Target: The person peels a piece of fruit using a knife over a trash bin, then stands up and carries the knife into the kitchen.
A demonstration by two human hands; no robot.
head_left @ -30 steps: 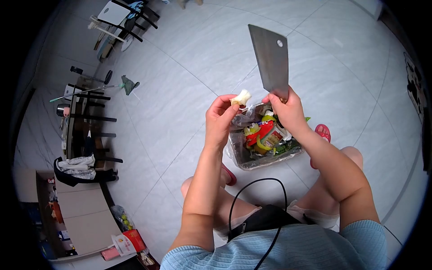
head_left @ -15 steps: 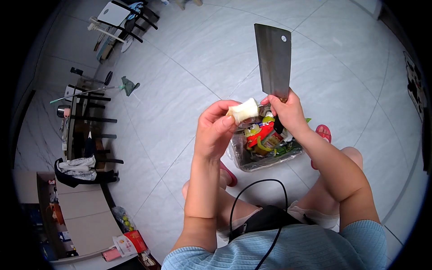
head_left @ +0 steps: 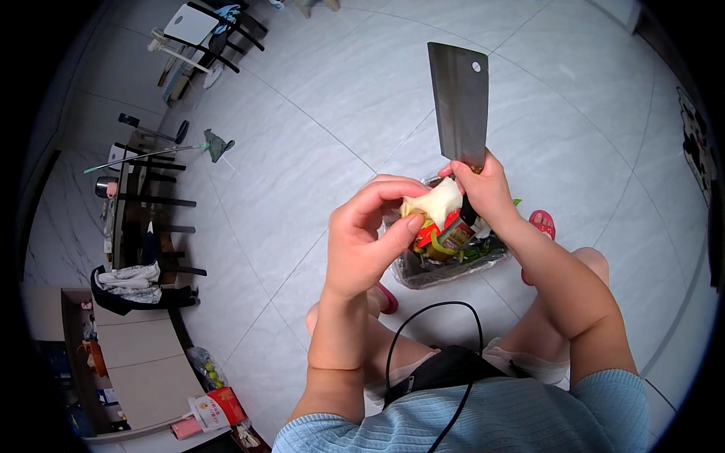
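My right hand (head_left: 489, 195) is wrapped round the handle of a cleaver (head_left: 460, 102). The broad metal blade points away from me, with a round hole near its far corner. Between the thumb and fingers of my left hand (head_left: 362, 235) is a pale, cream-white vegetable piece (head_left: 439, 202), its exact kind unclear. It is held just left of my right hand, below the blade. Beneath both hands stands a lined waste bin (head_left: 423, 281), holding a red packet (head_left: 432, 235), green scraps and other refuse. My hands and the vegetable hide part of the bin.
The bin is between my feet, in red slippers (head_left: 543, 223), on a grey tiled floor (head_left: 317, 136). Chairs (head_left: 192, 24) and a table stand at the left. A green-handled mop (head_left: 217, 145) lies near them. A red box (head_left: 226, 408) sits lower left.
My left hand has turned and moved the vegetable piece right and slightly down, closer to my right hand. The cleaver has barely moved.
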